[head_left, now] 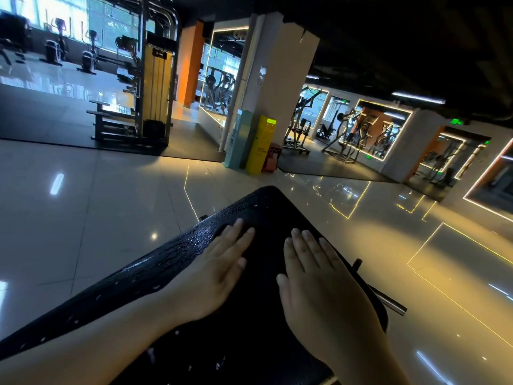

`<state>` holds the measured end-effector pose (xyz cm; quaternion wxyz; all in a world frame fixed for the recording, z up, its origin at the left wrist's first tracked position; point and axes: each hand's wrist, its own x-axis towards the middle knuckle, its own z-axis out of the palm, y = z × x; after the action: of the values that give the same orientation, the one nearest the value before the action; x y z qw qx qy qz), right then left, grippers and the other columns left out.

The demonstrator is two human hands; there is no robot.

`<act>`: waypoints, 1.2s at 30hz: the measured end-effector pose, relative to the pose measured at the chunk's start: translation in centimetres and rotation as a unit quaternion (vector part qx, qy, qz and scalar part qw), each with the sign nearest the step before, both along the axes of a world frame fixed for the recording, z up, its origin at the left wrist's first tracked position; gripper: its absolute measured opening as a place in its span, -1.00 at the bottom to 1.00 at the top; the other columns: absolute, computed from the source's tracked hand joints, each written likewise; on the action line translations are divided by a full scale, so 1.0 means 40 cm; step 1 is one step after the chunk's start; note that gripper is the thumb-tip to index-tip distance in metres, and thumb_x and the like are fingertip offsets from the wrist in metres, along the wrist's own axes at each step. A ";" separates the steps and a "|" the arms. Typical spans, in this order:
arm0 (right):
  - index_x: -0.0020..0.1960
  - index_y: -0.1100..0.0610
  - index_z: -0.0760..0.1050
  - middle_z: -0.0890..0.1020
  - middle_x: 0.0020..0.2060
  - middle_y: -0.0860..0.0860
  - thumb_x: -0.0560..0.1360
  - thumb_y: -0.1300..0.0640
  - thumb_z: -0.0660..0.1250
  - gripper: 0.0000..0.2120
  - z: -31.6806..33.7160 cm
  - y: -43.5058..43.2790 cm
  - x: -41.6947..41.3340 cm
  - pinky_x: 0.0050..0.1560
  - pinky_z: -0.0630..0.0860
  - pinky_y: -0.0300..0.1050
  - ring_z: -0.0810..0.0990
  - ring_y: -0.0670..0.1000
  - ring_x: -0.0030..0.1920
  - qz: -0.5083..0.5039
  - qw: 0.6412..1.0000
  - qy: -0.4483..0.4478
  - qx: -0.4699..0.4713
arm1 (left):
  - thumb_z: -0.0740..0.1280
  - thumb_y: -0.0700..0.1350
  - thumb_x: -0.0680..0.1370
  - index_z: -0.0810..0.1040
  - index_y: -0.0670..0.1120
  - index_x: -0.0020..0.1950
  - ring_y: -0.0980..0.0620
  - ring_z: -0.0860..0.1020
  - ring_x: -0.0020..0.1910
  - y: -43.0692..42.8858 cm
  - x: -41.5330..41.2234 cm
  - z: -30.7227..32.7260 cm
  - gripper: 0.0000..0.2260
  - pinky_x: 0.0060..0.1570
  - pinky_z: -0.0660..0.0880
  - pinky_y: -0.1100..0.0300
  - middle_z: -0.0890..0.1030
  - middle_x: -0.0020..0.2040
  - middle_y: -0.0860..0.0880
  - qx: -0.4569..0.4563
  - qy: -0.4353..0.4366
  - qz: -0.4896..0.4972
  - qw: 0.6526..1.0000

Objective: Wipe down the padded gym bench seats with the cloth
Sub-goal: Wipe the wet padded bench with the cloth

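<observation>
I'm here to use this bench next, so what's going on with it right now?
A person leans over a black padded bench, with the left hand and the right hand laid flat on its top, fingers straight. Droplets shine along the pad's left edge, so it looks wet. No cloth can be made out: the surface under the hands is too dark to tell.
</observation>
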<state>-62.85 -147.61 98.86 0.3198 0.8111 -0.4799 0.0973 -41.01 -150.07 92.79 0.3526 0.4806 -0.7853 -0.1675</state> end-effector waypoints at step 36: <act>0.43 0.29 0.45 0.47 0.43 0.20 0.59 -0.05 0.07 -0.42 -0.002 0.000 0.008 0.40 0.17 0.09 0.42 0.14 0.47 -0.018 1.000 0.001 0.022 | -0.02 0.09 0.70 -0.19 0.14 0.61 0.14 -0.33 0.55 -0.107 -0.031 0.064 -0.47 0.42 -0.30 0.25 -0.29 0.57 0.17 0.039 -0.010 0.068 0.997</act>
<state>-62.52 -147.59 98.79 0.3044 0.8094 -0.4958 0.0800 -42.24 -154.35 95.37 0.3362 0.5478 -0.7472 -0.1690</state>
